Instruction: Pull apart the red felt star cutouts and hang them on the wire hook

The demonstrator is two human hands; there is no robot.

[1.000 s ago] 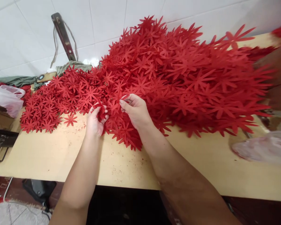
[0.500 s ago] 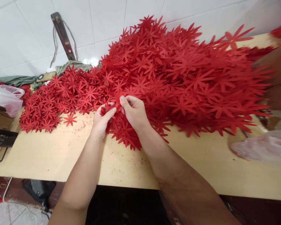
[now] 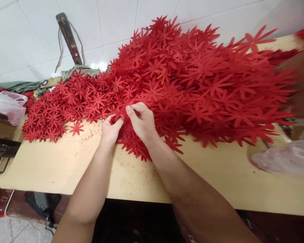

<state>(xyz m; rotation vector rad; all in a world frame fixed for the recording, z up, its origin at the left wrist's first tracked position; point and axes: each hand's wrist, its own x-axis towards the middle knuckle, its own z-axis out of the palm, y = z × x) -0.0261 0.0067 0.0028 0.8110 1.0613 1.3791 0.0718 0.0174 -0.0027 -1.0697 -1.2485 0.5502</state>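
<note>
A big heap of red flower-shaped cutouts (image 3: 197, 77) covers the back of a pale wooden table (image 3: 66, 165). Smaller red cutouts (image 3: 63, 101) spread out flat to its left. My left hand (image 3: 110, 130) and my right hand (image 3: 141, 120) meet at the heap's front edge. Both pinch the same small bunch of red cutouts (image 3: 121, 113) between thumbs and fingertips. One loose cutout (image 3: 76, 128) lies alone on the table, left of my left hand.
A white tiled wall (image 3: 116, 20) backs the table, with a metal bar (image 3: 68, 37) leaning on it. A plastic bag (image 3: 7, 104) and boxes (image 3: 0, 148) sit at the left. Another person's arm (image 3: 302, 81) and a second plastic bag (image 3: 286, 158) are at the right.
My left hand turned over from a cupped, palm-up hold and moved right to join my right hand. Both now pinch the bunch together. The heap stays put.
</note>
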